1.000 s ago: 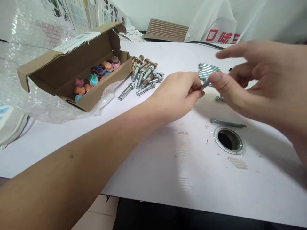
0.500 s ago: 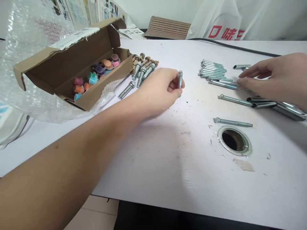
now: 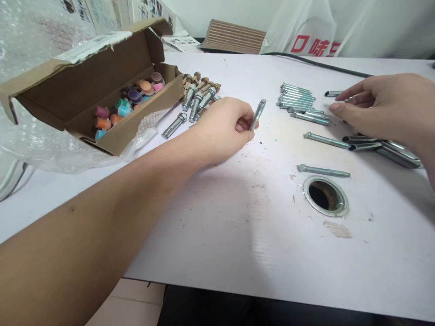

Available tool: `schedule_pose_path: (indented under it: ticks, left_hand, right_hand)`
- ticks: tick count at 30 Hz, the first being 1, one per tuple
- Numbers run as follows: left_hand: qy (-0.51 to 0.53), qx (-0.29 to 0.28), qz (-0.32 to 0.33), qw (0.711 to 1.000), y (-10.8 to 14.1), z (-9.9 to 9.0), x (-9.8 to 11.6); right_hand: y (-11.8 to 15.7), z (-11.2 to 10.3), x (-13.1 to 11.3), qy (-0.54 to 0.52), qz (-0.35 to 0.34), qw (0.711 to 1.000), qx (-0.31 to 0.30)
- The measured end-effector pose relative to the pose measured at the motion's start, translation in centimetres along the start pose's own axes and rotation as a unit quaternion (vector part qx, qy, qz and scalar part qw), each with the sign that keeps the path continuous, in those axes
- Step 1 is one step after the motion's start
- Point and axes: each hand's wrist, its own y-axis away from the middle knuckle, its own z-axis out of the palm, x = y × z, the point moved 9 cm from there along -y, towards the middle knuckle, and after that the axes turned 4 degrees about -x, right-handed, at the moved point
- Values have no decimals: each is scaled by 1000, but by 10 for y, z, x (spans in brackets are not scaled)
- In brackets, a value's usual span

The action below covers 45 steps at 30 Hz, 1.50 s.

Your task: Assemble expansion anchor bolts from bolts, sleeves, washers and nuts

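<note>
My left hand point(image 3: 222, 129) pinches a threaded metal bolt point(image 3: 258, 114) near the middle of the white table point(image 3: 238, 226), its threaded end tilted up and to the right. To the right, my right hand point(image 3: 384, 106) hovers with fingers spread over loose metal sleeves point(image 3: 380, 146), fingertips close to a row of bare bolts point(image 3: 297, 102); it holds nothing I can see. A pile of assembled expansion bolts point(image 3: 199, 97) lies just behind my left hand.
An open cardboard box point(image 3: 102, 97) with several coloured plastic caps point(image 3: 129, 106) sits at the left on bubble wrap point(image 3: 50, 154). Two loose bolts point(image 3: 324, 171) lie beside a round cable hole point(image 3: 325, 196). A black cable point(image 3: 322, 65) and a white bag point(image 3: 340, 27) are at the back.
My hands have parted: the left kept the bolt and drew it left, then tilted it. The right moved away to the sleeves at the right and hovers there.
</note>
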Motion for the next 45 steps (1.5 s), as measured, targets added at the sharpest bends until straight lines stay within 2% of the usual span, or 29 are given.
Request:
schedule_pose_path:
  ticks: [3,7,14,18,26,30,32,34,36,38,40,42,45]
  left_hand:
    - [-30,-5,-14,999,2,-2,2]
    - [-68,-19,-33,997,5,-5,6]
    - [-62,-24,-20,998,4,-4,3]
    - [-59,-22,-16,998,4,-3,2]
    - [-72,-17,-17,997,6,-6,5]
    - [-74,-15,-15,997,6,-6,5]
    - [-72,-16,-13,997,6,-6,4]
    - [-66,-18,-13,998,5,-6,3]
    - [-59,-21,-13,998,5,-5,2]
    - [-54,-19,-11,998,5,-4,1]
    - [-50,-18,-8,999,5,-4,1]
    - [-46,-19,-1,999,5,-3,1]
    - [-39,-25,3,999,5,-2,2]
  right_hand:
    - [4,2,3,-56,58,996,-25]
    - [6,5,-6,-70,31,996,-39]
    - [8,2,-5,-100,18,994,-42]
    - [11,4,-12,-102,-17,991,-80]
    - [14,12,-10,-72,-13,988,-133]
    - [16,4,-13,-68,-27,992,-105]
    - [19,-1,-16,-118,-41,989,-78]
    - [24,-1,-23,-222,-76,970,-69]
    - [34,0,-38,-350,-141,923,-77]
    - [45,3,-53,-435,-195,873,-100]
    - [55,8,-66,-477,-222,841,-129]
    - [64,11,-78,-489,-247,821,-161]
    - [71,10,-87,-481,-280,812,-174]
